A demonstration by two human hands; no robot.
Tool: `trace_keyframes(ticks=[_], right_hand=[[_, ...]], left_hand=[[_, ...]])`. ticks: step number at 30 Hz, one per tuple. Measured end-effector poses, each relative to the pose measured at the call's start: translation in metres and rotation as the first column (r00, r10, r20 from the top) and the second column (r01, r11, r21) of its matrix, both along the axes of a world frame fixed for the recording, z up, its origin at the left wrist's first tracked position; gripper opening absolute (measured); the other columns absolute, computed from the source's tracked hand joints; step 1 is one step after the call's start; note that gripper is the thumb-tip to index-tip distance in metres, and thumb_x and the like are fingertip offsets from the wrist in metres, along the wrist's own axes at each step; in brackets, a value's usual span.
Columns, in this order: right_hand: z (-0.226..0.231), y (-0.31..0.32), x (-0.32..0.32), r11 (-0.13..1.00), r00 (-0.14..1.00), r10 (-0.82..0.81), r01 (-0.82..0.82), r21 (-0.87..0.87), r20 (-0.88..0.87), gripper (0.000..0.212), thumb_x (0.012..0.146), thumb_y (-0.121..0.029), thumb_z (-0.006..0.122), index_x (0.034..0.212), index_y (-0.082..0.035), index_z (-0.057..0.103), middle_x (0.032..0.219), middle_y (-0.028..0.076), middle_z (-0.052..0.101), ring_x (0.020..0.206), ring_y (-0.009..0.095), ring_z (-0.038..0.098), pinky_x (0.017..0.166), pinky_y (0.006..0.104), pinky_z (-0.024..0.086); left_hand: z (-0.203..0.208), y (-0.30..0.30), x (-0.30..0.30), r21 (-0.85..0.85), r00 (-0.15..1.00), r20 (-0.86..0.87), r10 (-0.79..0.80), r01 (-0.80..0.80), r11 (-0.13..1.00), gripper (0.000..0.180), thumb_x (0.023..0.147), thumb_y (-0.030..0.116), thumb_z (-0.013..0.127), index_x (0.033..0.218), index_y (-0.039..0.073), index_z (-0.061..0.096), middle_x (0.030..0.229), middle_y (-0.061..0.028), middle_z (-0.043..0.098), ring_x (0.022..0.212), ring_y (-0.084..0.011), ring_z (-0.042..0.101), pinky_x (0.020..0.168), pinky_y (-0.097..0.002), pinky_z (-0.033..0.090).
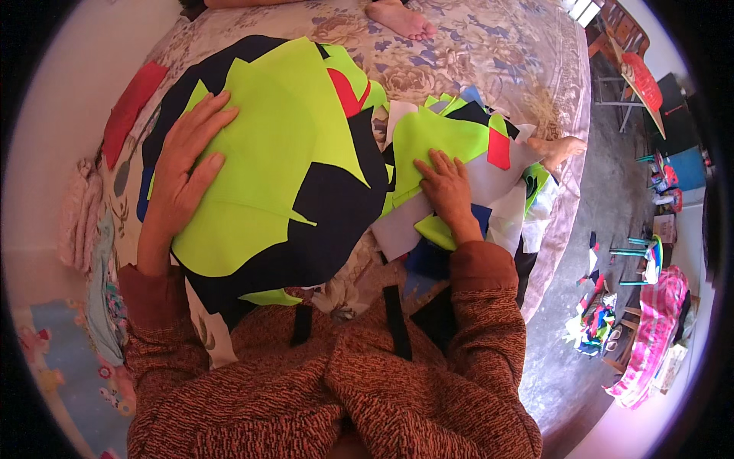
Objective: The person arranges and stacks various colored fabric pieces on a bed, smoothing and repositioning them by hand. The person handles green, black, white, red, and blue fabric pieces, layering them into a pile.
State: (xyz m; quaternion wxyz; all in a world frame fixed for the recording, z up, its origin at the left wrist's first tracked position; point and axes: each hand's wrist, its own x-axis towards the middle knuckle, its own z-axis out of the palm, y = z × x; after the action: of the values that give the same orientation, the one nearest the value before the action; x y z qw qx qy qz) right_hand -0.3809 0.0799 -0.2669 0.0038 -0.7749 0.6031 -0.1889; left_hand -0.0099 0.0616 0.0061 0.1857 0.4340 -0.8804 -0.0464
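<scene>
My left hand (183, 164) lies flat, fingers apart, on the left edge of a large neon-green fabric piece (283, 130). That piece rests on a broad heap of black fabric (336, 191) with jagged cut edges. My right hand (447, 187) is spread on a smaller neon-green piece (432, 138) atop a loose pile of cut scraps. Among these are a grey piece (401, 227), a red patch (498, 148) and a dark blue piece (428, 260). Another red patch (344, 92) shows at the heap's right side. Neither hand grips anything visible.
A flowered bedspread (474, 61) lies under the fabric. At the far side is a bare foot (401, 19); another foot (558, 151) shows at right. Red cloth (134, 111) lies at left. On the floor at right are mixed scraps (592, 325) and a small stool (650, 256).
</scene>
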Motion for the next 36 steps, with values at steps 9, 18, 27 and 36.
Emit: trace_keyframes(ticks=[9, 18, 27, 36], right_hand=[[0.008, -0.008, 0.001, 0.957, 0.234, -0.287, 0.121, 0.265, 0.929, 0.02, 0.095, -0.021, 0.054, 0.104, -0.008, 0.065, 0.094, -0.001, 0.063, 0.084, 0.012, 0.057, 0.077, 0.0268, 0.045], [0.073, 0.042, -0.007, 0.991, -0.501, -0.127, -0.024, 0.133, 0.856, 0.035, 0.1, -0.026, 0.043, 0.124, -0.002, 0.052, 0.121, 0.011, 0.059, 0.108, 0.023, 0.059, 0.094, 0.0365, 0.047], [0.056, 0.099, -0.013, 0.995, -0.829, -0.093, -0.09, 0.032, 0.552, 0.042, 0.101, -0.027, 0.041, 0.136, -0.004, 0.044, 0.138, 0.011, 0.049, 0.126, 0.028, 0.047, 0.109, 0.0457, 0.034], [0.234, 0.074, -0.009, 0.93, 0.253, 0.148, 0.293, -0.222, 0.956, 0.027, 0.094, -0.013, 0.053, 0.118, -0.002, 0.053, 0.114, 0.013, 0.058, 0.104, 0.024, 0.058, 0.089, 0.0374, 0.048]], left_hand=[[0.002, 0.002, -0.001, 0.017, 0.998, -0.059, -0.01, 0.011, 1.0, 0.046, 0.085, 0.02, 0.049, 0.128, 0.005, 0.055, 0.141, -0.0123, 0.047, 0.134, -0.0292, 0.038, 0.112, -0.0416, 0.022], [-0.002, -0.001, 0.006, -0.027, 0.999, 0.013, -0.029, 0.029, 0.999, 0.046, 0.089, 0.023, 0.046, 0.132, 0.008, 0.052, 0.145, -0.0085, 0.043, 0.137, -0.0277, 0.034, 0.114, -0.0434, 0.019], [-0.011, -0.001, 0.01, -0.075, 0.997, -0.053, -0.054, 0.05, 0.996, 0.043, 0.09, 0.024, 0.049, 0.131, 0.011, 0.054, 0.143, -0.0079, 0.045, 0.135, -0.0272, 0.037, 0.113, -0.0439, 0.021], [-0.02, -0.007, 0.018, -0.105, 0.903, -0.42, -0.095, 0.056, 0.993, 0.047, 0.091, 0.029, 0.056, 0.134, 0.011, 0.05, 0.143, -0.011, 0.044, 0.133, -0.0283, 0.039, 0.112, -0.0432, 0.025]])
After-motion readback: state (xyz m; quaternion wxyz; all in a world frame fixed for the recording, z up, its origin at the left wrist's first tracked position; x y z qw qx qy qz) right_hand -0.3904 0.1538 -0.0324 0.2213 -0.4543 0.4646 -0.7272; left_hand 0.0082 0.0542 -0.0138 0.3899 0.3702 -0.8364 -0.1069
